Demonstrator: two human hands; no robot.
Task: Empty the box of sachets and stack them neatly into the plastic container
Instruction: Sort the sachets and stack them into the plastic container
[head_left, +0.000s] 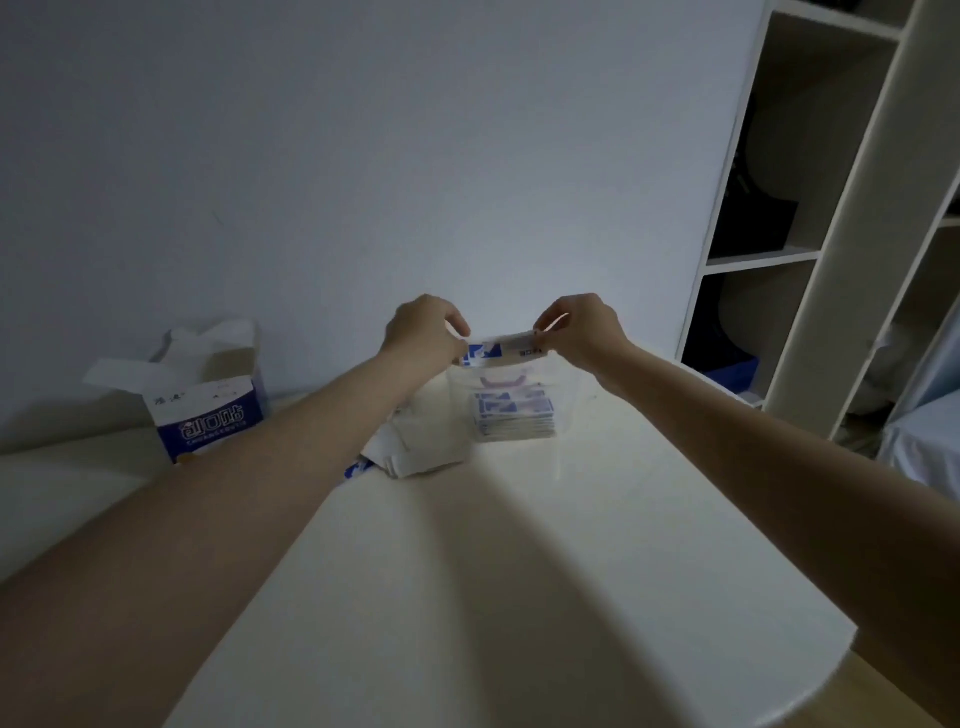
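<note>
White table filling the view, wall behind, open shelving off to the right. Clear plastic container at the far centre, a neat stack of blue-and-white sachets lying inside. Just left of it, the white box, flaps open, partly hidden behind the left forearm. Further left, a blue-and-white tissue pack. Above the container's mouth, left hand and right hand each pinching one end of a single sachet, held level.
</note>
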